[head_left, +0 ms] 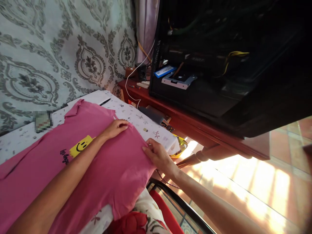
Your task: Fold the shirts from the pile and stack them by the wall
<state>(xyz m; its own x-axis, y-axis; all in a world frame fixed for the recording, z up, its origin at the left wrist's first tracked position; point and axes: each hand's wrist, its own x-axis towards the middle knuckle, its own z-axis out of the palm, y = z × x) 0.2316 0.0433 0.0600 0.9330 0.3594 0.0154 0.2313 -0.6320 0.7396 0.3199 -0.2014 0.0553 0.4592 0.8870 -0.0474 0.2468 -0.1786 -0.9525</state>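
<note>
A pink T-shirt (117, 159) lies spread over a white printed cloth surface, its front up. It bears a yellow smiley patch (81, 146) and black lettering, partly covered by my left forearm. My left hand (116, 127) pinches the shirt's edge near the neck or shoulder, fingers closed on the fabric. Further right, my right hand (157, 154) grips the same edge between thumb and fingers, close to the corner. One sleeve hangs toward me at the near side, and the shirt's lower part runs out of view at the left.
The white printed cloth (148, 125) continues beyond the shirt, with a black pen (105, 101) on it. A red wooden desk (195, 126) on the right carries an open black computer case (219, 65). A black metal rail (180, 203) passes below my right forearm. Patterned wall at left.
</note>
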